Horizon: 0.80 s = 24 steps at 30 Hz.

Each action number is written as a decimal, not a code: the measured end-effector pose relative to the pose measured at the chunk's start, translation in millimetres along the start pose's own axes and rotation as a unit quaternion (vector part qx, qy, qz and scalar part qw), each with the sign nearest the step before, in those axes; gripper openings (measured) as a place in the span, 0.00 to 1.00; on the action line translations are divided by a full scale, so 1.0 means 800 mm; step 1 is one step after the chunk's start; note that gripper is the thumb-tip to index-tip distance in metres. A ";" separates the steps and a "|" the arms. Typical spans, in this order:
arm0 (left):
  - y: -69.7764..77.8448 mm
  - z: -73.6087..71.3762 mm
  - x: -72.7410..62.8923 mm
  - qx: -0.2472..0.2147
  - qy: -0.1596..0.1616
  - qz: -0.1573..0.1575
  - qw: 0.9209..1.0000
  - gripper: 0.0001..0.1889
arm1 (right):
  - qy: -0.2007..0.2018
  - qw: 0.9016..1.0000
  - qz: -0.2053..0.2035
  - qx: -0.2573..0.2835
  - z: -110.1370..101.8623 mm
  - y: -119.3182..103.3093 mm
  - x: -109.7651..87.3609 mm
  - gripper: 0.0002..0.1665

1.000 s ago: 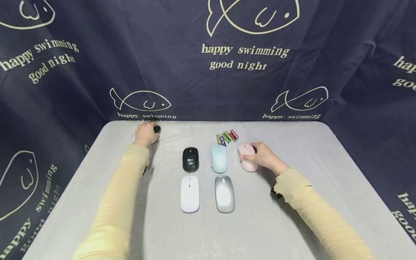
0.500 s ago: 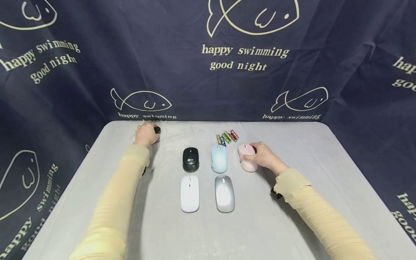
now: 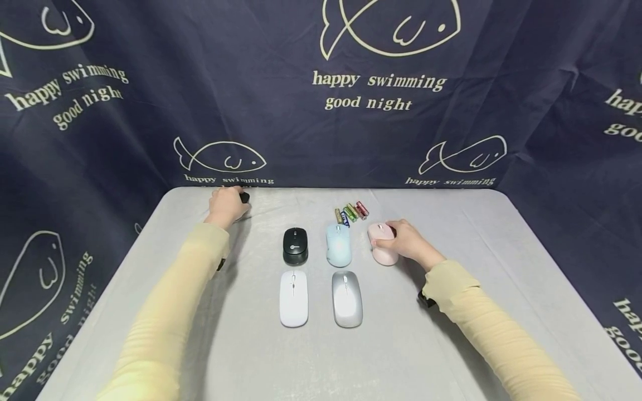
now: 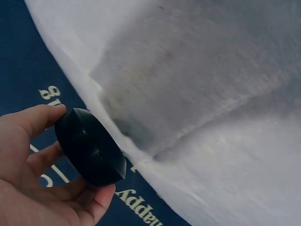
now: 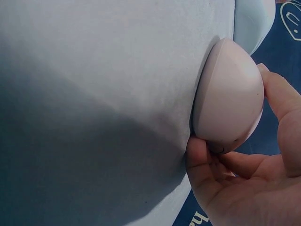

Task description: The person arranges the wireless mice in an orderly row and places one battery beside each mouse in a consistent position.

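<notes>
The pink mouse (image 3: 385, 254) stands on the tabletop (image 3: 321, 362), right of centre, with its wheel at the far end. The right hand (image 3: 407, 240) grips it from the right side, thumb and fingers curled against its flanks. The black object (image 4: 91, 148) is located at the far left edge of the tabletop. The left hand (image 3: 225, 205) pinches it between thumb and fingers; whether it touches the tabletop cannot be told.

Just left of the pink mouse, and apart from it, is the light blue mouse (image 3: 339, 246). Further left, in the same row, is the black mouse (image 3: 295, 245), which bears a pale logo. The nearer row consists of two units: the white mouse (image 3: 293, 298) at left and the silver mouse (image 3: 347, 298) at right. A group of small coloured batteries (image 3: 355, 213) lies beyond the light blue mouse, near its front end.

Both arms are covered by pale yellow sleeves (image 3: 494, 328). A black device (image 3: 426, 299) is located beneath the right cuff. Behind the tabletop hangs a dark blue curtain (image 3: 341, 150) printed with fish outlines and lettering.
</notes>
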<state>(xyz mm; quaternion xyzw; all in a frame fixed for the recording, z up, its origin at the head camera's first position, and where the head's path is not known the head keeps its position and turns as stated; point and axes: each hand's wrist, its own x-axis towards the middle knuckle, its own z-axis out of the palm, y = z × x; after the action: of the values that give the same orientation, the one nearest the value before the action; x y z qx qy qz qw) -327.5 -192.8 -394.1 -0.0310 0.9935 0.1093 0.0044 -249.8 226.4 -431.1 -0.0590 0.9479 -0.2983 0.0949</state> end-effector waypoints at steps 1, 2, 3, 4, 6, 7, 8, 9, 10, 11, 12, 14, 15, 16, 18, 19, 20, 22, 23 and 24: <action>0.001 -0.002 -0.001 0.002 0.001 0.001 1.000 0.28 | 0.000 1.000 0.000 -0.001 0.000 0.000 0.000 0.48; 0.002 -0.004 -0.003 0.001 0.000 0.001 1.000 0.28 | 0.000 1.000 0.000 -0.001 0.000 0.000 0.001 0.48; 0.003 -0.005 -0.004 0.001 0.000 0.002 1.000 0.28 | 0.000 1.000 0.000 -0.001 0.000 0.000 0.001 0.48; 0.004 -0.007 -0.005 0.002 -0.001 0.004 1.000 0.28 | 0.000 1.000 -0.001 -0.001 0.000 0.000 0.001 0.48; 0.007 -0.010 -0.007 0.003 -0.002 0.005 1.000 0.29 | 0.000 1.000 -0.001 -0.003 0.000 0.001 0.002 0.48; 0.008 -0.011 -0.009 0.003 -0.004 0.006 1.000 0.29 | -0.001 1.000 0.000 -0.003 0.000 0.001 0.002 0.48; 0.009 -0.013 -0.010 0.000 -0.005 0.006 1.000 0.29 | -0.001 1.000 0.000 -0.004 0.001 0.001 0.002 0.48; 0.011 -0.015 -0.012 0.000 -0.006 0.007 1.000 0.30 | -0.002 1.000 0.001 -0.005 0.001 0.001 0.002 0.48; 0.012 -0.017 -0.014 0.000 -0.009 0.007 1.000 0.30 | -0.003 1.000 0.002 -0.005 0.001 0.002 0.002 0.48; 0.013 -0.019 -0.016 -0.001 -0.010 0.008 1.000 0.30 | -0.003 1.000 0.002 -0.005 0.001 0.002 0.002 0.49; 0.015 -0.021 -0.018 -0.001 -0.010 0.011 1.000 0.30 | -0.003 1.000 0.003 -0.005 0.001 0.002 0.003 0.49; 0.018 -0.025 -0.022 -0.002 -0.013 0.018 1.000 0.30 | -0.004 1.000 0.003 -0.005 0.001 0.002 0.003 0.49; 0.020 -0.027 -0.024 -0.002 -0.016 0.024 1.000 0.30 | -0.004 1.000 0.003 -0.003 0.001 0.002 0.003 0.49; 0.021 -0.028 -0.026 0.000 -0.016 0.031 0.999 0.30 | -0.005 1.000 0.003 -0.003 0.001 0.002 0.003 0.49; 0.024 -0.030 -0.030 0.005 -0.015 0.047 0.999 0.30 | -0.005 1.000 0.003 -0.001 0.001 0.001 0.002 0.49; 0.026 -0.031 -0.032 0.006 -0.013 0.054 0.998 0.30 | -0.005 1.000 0.004 -0.001 0.001 0.001 0.002 0.49; 0.027 -0.031 -0.034 0.009 -0.011 0.062 0.998 0.30 | -0.005 1.000 0.004 0.000 0.000 0.001 0.002 0.49; 0.030 -0.032 -0.037 0.010 -0.003 0.076 0.997 0.31 | -0.005 1.000 0.004 -0.002 0.000 0.000 0.001 0.49; 0.032 -0.032 -0.039 0.008 0.002 0.081 0.997 0.31 | -0.004 1.000 0.003 -0.002 0.000 0.000 0.001 0.49; 0.034 -0.032 -0.041 0.004 0.005 0.085 0.996 0.31 | -0.003 1.000 0.002 -0.002 0.000 0.000 0.001 0.49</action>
<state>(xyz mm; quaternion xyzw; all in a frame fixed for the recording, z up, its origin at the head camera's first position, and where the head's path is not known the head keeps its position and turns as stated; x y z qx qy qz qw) -296.4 -170.3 -362.4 0.0534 0.9930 0.1049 -0.0101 -250.3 226.0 -431.2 -0.0585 0.9484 -0.2956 0.0984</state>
